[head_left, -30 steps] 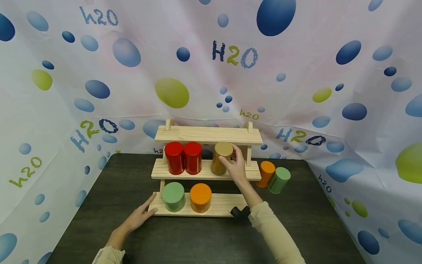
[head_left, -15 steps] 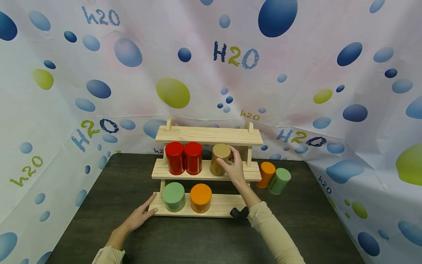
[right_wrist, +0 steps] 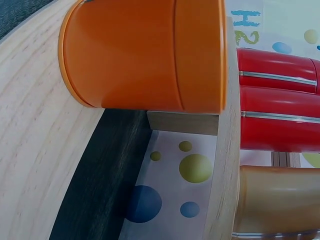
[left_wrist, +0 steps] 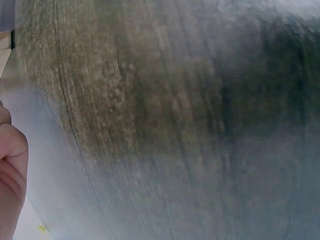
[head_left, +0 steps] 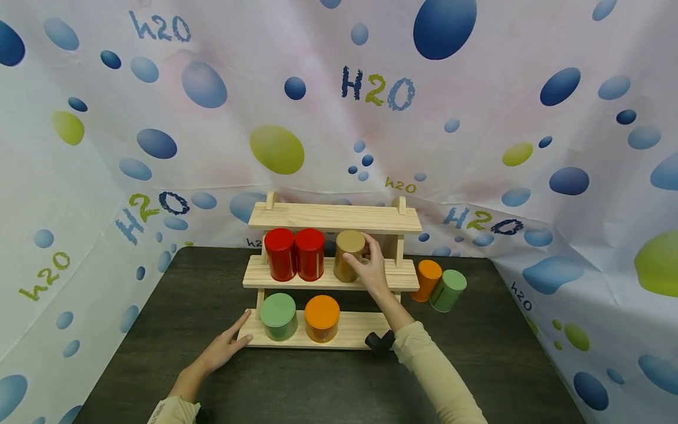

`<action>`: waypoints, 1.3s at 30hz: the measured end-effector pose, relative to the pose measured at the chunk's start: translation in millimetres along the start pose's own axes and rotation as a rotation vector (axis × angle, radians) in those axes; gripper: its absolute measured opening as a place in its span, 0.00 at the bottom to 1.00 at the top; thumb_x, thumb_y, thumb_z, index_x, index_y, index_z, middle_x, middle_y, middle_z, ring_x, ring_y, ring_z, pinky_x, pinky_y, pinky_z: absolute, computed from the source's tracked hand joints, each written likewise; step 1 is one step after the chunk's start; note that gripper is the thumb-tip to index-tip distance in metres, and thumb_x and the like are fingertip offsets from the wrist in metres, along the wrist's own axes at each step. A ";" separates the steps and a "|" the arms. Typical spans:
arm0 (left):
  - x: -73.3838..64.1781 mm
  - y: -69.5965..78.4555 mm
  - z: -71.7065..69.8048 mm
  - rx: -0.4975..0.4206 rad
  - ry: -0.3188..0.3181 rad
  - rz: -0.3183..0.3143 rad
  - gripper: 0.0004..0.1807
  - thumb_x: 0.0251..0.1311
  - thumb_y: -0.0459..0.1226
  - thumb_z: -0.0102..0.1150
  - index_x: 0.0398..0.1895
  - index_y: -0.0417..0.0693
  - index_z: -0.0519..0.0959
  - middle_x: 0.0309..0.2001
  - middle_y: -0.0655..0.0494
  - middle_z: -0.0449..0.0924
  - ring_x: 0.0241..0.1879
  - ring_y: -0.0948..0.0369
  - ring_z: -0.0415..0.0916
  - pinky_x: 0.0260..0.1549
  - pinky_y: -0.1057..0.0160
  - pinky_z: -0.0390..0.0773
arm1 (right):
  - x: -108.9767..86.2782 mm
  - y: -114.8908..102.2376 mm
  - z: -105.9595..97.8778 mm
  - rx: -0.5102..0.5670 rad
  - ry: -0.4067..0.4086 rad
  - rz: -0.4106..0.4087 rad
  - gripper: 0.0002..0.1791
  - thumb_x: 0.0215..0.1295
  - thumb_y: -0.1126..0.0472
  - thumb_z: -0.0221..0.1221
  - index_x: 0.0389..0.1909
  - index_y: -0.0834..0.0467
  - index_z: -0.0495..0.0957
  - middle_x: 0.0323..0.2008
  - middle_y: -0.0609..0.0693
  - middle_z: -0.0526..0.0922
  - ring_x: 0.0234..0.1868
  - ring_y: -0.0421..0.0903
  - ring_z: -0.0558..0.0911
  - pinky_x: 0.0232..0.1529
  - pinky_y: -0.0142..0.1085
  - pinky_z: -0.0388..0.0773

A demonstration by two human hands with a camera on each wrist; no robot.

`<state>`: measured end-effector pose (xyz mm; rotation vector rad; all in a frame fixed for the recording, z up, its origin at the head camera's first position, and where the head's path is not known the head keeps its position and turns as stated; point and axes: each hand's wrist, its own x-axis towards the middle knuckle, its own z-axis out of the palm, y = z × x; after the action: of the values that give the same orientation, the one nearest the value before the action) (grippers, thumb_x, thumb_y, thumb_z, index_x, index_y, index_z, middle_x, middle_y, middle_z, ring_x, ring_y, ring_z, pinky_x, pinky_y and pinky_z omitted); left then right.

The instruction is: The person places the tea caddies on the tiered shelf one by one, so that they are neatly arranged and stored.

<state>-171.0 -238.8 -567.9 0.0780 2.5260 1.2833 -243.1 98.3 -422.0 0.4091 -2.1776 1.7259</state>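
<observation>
- Left hand: fingers extended, touching left end of wooden shelf at its bottom board; my left wrist feed crops the hand, rest is blurry.
- Bottom board: two jars, one green jar, one orange jar.
- Middle board: two red jars, then one gold jar apart at right; can't tell if fully seated. Right wrist feed cuts it off.
- Right hand: thumb and fingers curled round gold jar, some fingertips hidden from me.
- Beside shelf: one orange can, partly covered, one green can.
- Full width: dark wood-grain table, white H2O-print sheet behind.
</observation>
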 end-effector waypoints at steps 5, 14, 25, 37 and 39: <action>0.3 -0.6 0.5 -0.010 0.000 0.004 0.39 0.62 0.47 0.52 0.72 0.49 0.47 0.58 0.34 0.66 0.25 0.60 0.73 0.35 0.57 0.70 | -0.3 -0.7 0.8 -0.006 0.009 -0.006 0.31 0.54 0.68 0.62 0.59 0.70 0.63 0.48 0.67 0.68 0.44 0.62 0.68 0.47 0.53 0.61; -0.6 0.4 -0.6 -0.003 0.002 -0.004 0.39 0.62 0.47 0.52 0.72 0.49 0.47 0.46 0.43 0.74 0.23 0.59 0.71 0.34 0.58 0.69 | -0.5 -1.3 5.6 -0.032 0.019 -0.004 0.30 0.54 0.69 0.62 0.58 0.69 0.63 0.47 0.66 0.69 0.42 0.57 0.68 0.46 0.49 0.62; -0.8 0.9 -0.3 -0.002 0.002 -0.014 0.39 0.62 0.48 0.51 0.72 0.50 0.47 0.57 0.34 0.67 0.25 0.59 0.72 0.37 0.55 0.70 | 7.6 37.5 7.1 -0.045 0.016 -0.007 0.33 0.53 0.63 0.65 0.60 0.61 0.65 0.47 0.60 0.70 0.43 0.52 0.69 0.44 0.42 0.62; -0.6 -0.7 -0.4 -0.011 -0.015 0.023 0.39 0.63 0.47 0.51 0.72 0.48 0.46 0.67 0.33 0.50 0.33 0.60 0.75 0.45 0.46 0.69 | 0.5 28.2 -2.6 -0.033 -0.008 0.029 0.33 0.56 0.64 0.63 0.61 0.65 0.62 0.49 0.63 0.68 0.45 0.58 0.68 0.48 0.50 0.61; -0.6 -0.9 -0.2 -0.009 -0.011 0.021 0.39 0.63 0.47 0.51 0.72 0.48 0.46 0.67 0.33 0.50 0.32 0.60 0.75 0.44 0.47 0.70 | -2.7 19.6 -5.7 -0.018 -0.010 0.035 0.32 0.56 0.66 0.62 0.61 0.68 0.61 0.49 0.66 0.68 0.46 0.62 0.67 0.49 0.53 0.60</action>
<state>-170.4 -239.5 -568.3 0.1103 2.5160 1.2991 -248.4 108.2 -439.3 0.3787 -2.2183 1.7244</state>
